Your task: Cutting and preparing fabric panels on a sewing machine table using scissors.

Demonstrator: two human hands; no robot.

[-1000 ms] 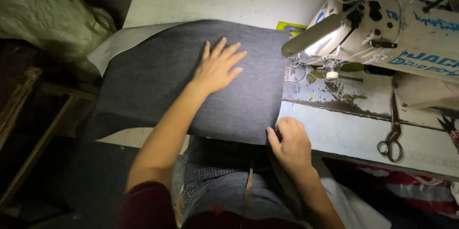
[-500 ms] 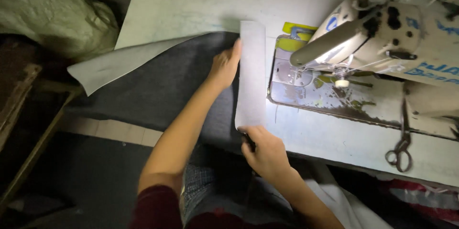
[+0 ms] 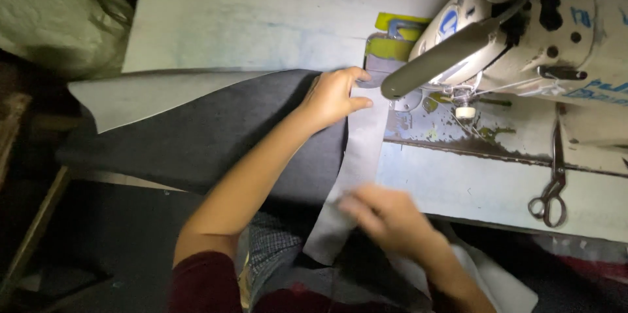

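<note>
A dark grey piece of fabric lies on the sewing table, its right edge folded over so the pale underside shows as a strip. My left hand presses on the top of that folded strip, close to the sewing machine. My right hand, blurred by motion, rests on the lower end of the strip near the table's front edge. Whether it grips the fabric is unclear.
Scissors lie on the table at the right, under the machine arm. A yellow-green object sits behind the machine's needle area. A pale bundle is at the far left, beside the table.
The view has shifted closer. My left hand moved up and right along the folded strip toward the machine. My right hand slid over the strip's lower end.
</note>
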